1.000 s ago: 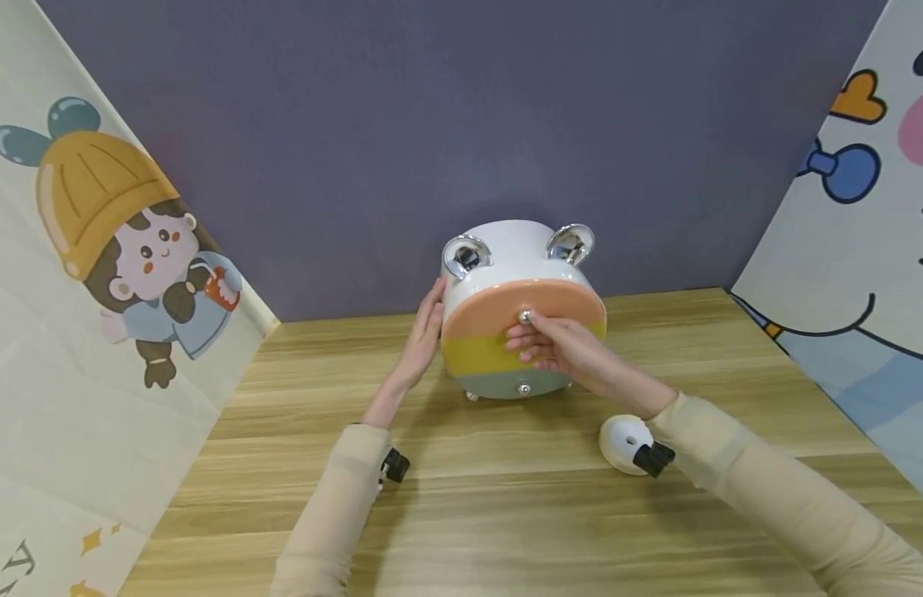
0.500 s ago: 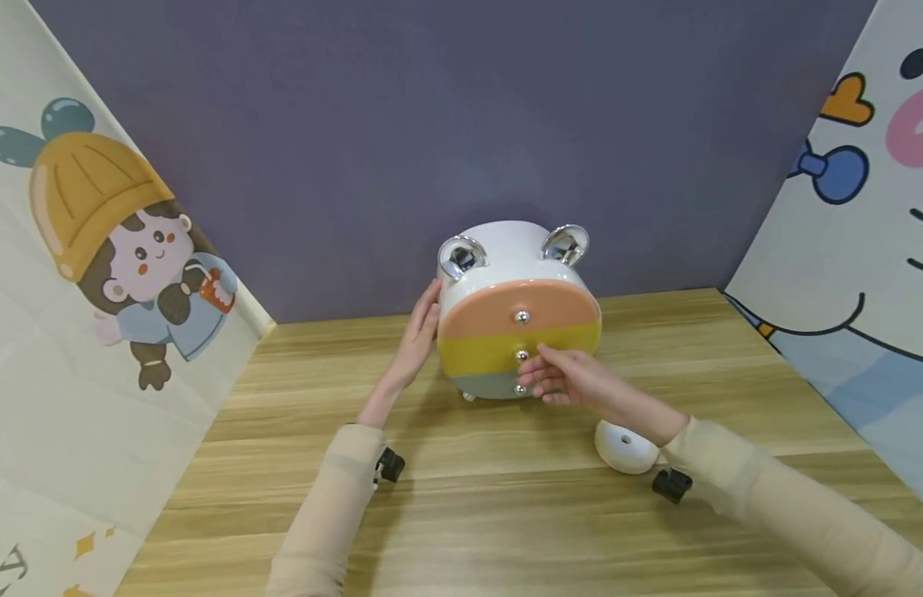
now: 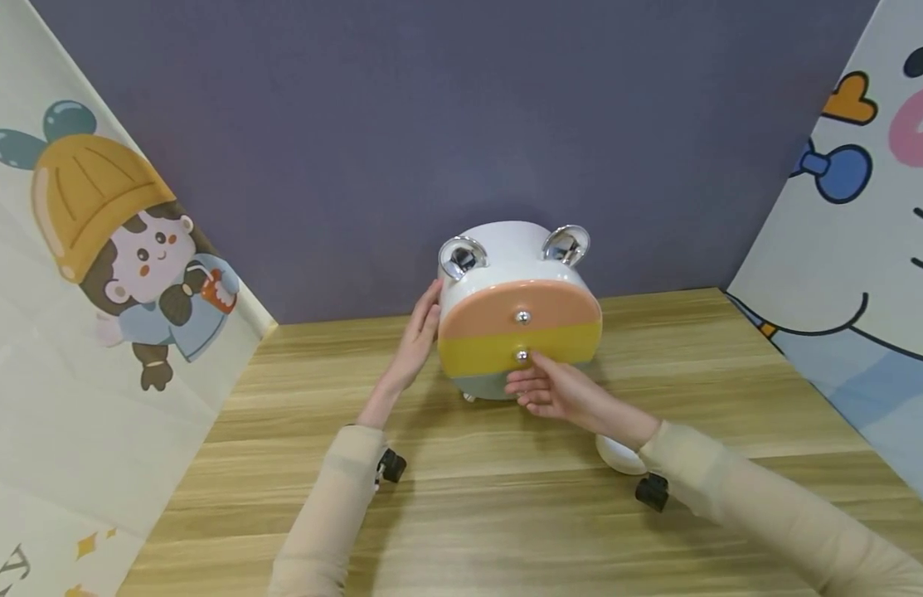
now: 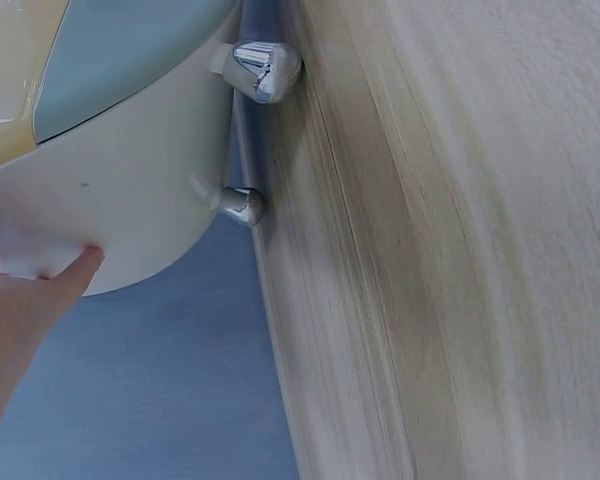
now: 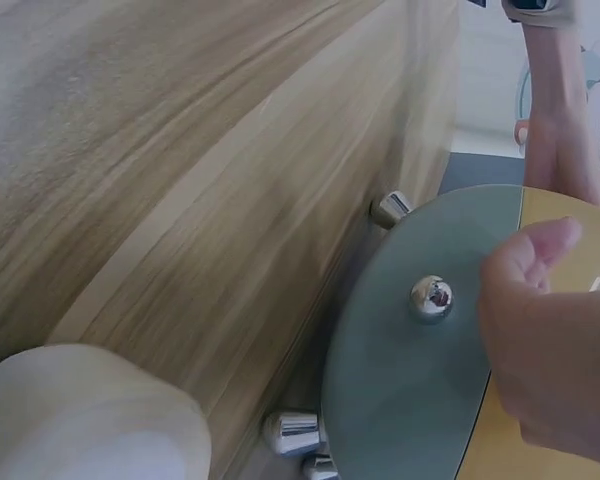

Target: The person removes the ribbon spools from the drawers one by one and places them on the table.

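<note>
A small rounded white drawer box (image 3: 506,240) with silver ears stands on the table by the back wall. Its front has an orange band (image 3: 491,307), a yellow band (image 3: 476,352) and a grey-green band (image 5: 410,370), each with a silver knob. My left hand (image 3: 415,340) rests on the box's left side with extended fingers; in the left wrist view a fingertip (image 4: 85,262) touches the white wall. At the yellow band's knob (image 3: 522,355), my right hand (image 3: 561,390) has its thumb tip, with the other fingers loosely bent below. The right wrist view hides that knob behind the hand.
A round white object (image 3: 619,454) lies on the wooden table (image 3: 461,514), partly hidden under the right forearm. Short silver feet (image 4: 263,70) hold the box off the tabletop. A purple wall (image 3: 461,124) rises behind, with printed panels on both sides.
My right hand has moved down from the orange band's knob, drawn back slightly, then come in to the yellow band's knob. My left hand stays on the box's side.
</note>
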`<state>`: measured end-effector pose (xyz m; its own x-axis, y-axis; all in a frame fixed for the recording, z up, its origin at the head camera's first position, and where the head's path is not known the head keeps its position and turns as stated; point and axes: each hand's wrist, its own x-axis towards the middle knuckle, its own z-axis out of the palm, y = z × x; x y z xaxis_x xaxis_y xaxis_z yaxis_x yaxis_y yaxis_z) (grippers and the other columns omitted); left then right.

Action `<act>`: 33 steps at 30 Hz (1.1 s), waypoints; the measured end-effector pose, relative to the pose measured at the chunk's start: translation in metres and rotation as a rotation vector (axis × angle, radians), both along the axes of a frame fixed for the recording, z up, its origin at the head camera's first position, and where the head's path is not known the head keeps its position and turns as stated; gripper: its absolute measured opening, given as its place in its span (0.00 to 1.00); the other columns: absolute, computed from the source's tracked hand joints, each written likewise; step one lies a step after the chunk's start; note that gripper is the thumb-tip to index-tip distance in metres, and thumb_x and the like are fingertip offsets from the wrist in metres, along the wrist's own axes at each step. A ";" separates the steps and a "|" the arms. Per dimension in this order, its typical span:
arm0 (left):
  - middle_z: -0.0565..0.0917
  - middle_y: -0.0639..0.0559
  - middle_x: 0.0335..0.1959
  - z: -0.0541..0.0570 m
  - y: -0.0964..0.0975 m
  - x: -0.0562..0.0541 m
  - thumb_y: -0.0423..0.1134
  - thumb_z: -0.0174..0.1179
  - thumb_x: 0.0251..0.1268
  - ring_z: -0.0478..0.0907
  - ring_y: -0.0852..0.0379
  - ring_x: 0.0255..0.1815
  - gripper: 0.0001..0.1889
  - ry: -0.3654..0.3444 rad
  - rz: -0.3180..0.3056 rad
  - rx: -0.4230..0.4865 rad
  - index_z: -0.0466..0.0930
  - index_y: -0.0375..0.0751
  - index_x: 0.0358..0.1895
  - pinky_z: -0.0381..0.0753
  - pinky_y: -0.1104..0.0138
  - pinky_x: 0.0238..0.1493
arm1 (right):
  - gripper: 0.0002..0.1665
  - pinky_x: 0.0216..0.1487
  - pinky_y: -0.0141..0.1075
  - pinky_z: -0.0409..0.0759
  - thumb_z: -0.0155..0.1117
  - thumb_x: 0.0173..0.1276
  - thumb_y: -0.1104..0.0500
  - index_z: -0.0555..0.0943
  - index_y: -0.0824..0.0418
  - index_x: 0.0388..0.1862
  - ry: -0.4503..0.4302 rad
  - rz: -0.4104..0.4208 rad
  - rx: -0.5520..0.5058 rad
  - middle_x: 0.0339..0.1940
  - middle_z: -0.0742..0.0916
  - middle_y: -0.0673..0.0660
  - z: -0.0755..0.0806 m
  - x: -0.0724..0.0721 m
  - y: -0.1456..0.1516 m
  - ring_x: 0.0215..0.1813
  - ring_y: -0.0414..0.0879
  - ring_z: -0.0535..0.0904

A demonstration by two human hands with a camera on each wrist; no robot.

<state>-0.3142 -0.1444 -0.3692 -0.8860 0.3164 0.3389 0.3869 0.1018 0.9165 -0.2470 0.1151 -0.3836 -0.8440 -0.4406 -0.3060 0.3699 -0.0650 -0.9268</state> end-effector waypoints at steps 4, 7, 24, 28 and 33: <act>0.47 0.47 0.83 0.000 0.002 0.000 0.41 0.36 0.83 0.44 0.47 0.83 0.27 0.007 0.013 -0.015 0.48 0.47 0.80 0.49 0.52 0.82 | 0.34 0.37 0.26 0.82 0.35 0.83 0.42 0.74 0.70 0.58 0.011 0.006 -0.020 0.38 0.90 0.48 0.002 -0.003 -0.002 0.31 0.35 0.82; 0.46 0.47 0.83 0.001 0.002 0.001 0.40 0.35 0.83 0.43 0.48 0.84 0.27 0.014 0.011 -0.015 0.48 0.46 0.80 0.48 0.51 0.83 | 0.32 0.37 0.26 0.82 0.35 0.83 0.43 0.74 0.69 0.57 0.015 0.010 -0.039 0.38 0.90 0.48 0.004 -0.005 -0.004 0.31 0.36 0.82; 0.49 0.53 0.83 -0.028 0.000 -0.021 0.47 0.35 0.84 0.45 0.52 0.83 0.26 0.046 0.044 -0.022 0.49 0.58 0.80 0.49 0.51 0.82 | 0.26 0.36 0.26 0.83 0.37 0.83 0.48 0.76 0.67 0.52 -0.006 -0.003 -0.109 0.36 0.90 0.48 0.003 -0.007 -0.007 0.30 0.35 0.83; 0.49 0.51 0.83 -0.021 0.000 -0.014 0.47 0.35 0.84 0.45 0.50 0.83 0.26 0.042 0.032 -0.022 0.49 0.56 0.80 0.49 0.50 0.82 | 0.24 0.37 0.26 0.82 0.39 0.83 0.47 0.78 0.63 0.46 -0.027 -0.016 -0.143 0.36 0.90 0.48 0.001 -0.006 -0.007 0.32 0.36 0.83; 0.46 0.45 0.83 -0.009 0.000 -0.006 0.40 0.34 0.84 0.42 0.47 0.84 0.27 0.007 0.018 -0.034 0.46 0.48 0.81 0.48 0.49 0.82 | 0.23 0.38 0.25 0.82 0.41 0.82 0.48 0.79 0.60 0.41 -0.042 -0.034 -0.176 0.35 0.89 0.49 0.000 -0.005 -0.007 0.33 0.36 0.83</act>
<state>-0.3202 -0.1442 -0.3780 -0.8893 0.3121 0.3343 0.3910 0.1397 0.9097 -0.2519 0.1080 -0.3835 -0.8472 -0.4622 -0.2618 0.4028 -0.2377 -0.8839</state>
